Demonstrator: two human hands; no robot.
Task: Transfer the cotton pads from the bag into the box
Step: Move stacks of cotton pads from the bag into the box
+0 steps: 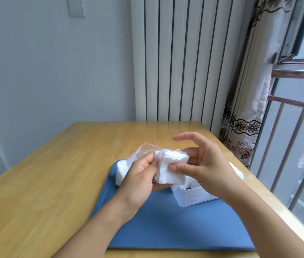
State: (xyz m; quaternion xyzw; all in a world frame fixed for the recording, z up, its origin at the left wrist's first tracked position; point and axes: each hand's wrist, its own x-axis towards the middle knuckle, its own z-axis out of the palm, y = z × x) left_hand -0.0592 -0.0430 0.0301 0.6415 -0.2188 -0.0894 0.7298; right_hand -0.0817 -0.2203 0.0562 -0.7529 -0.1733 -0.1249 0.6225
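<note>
A stack of white cotton pads (171,165) is held up over the blue tray (166,224). My right hand (201,164) pinches the stack between thumb and fingers, index finger raised. My left hand (140,175) grips the clear zip bag (143,151) with its red seal strip; more pads (121,169) show inside it at the left. The clear plastic box (192,195) stands on the tray below my right hand, with white pads inside. My right wrist hides the box's right part.
The tray lies on a wooden table (54,174). A white radiator (184,58) stands behind the table, a patterned curtain (244,116) and a railed window (296,127) at the right. A white object (237,169) lies right of my right hand.
</note>
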